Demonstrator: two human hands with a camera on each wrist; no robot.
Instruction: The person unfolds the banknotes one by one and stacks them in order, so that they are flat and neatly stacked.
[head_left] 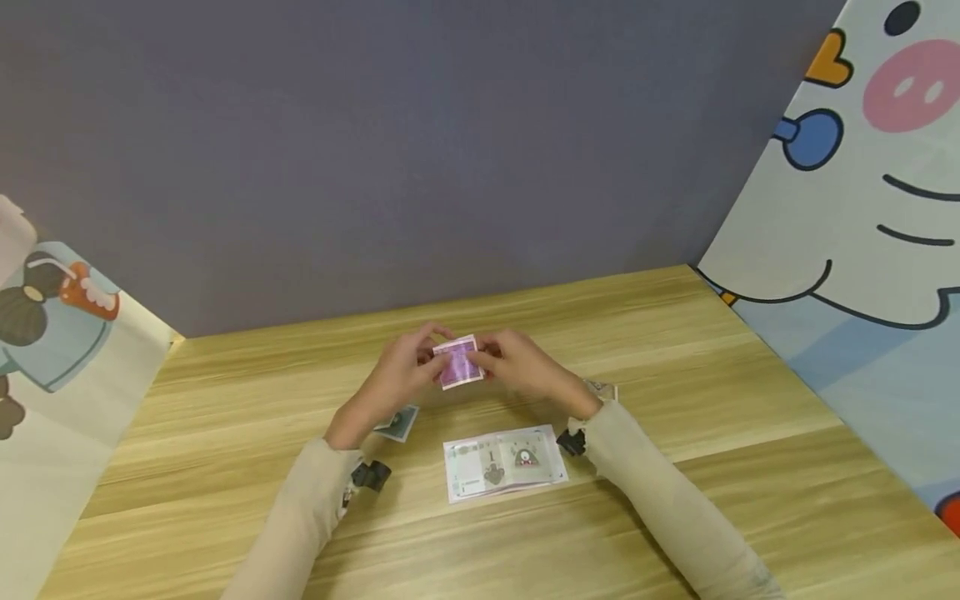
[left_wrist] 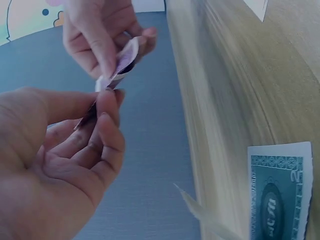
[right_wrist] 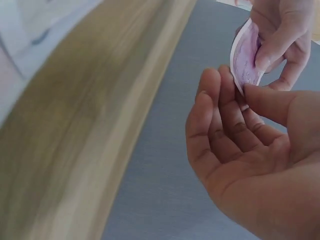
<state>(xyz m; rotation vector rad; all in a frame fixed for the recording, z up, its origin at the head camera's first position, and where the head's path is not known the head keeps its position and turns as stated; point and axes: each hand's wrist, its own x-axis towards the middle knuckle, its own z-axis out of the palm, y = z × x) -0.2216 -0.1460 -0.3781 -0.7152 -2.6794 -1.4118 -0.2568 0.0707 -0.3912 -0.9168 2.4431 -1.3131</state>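
Observation:
Between both hands, above the table, is a purple banknote, apparently play money and folded down to a small piece. The left hand pinches its left edge between thumb and fingers. On the other side the right hand pinches the right edge, thumb in front. From the side, in the right wrist view, the purple banknote looks slightly bowed. Below the hands lies a flat stack of pale banknotes, the top one marked 1. A green banknote marked 2 lies near the left wrist, partly hidden in the head view.
Another piece of paper shows behind the right wrist, mostly covered by it. The wooden table meets a grey back panel, with cartoon-printed panels at the sides. Black wrist mounts sit at the cuffs.

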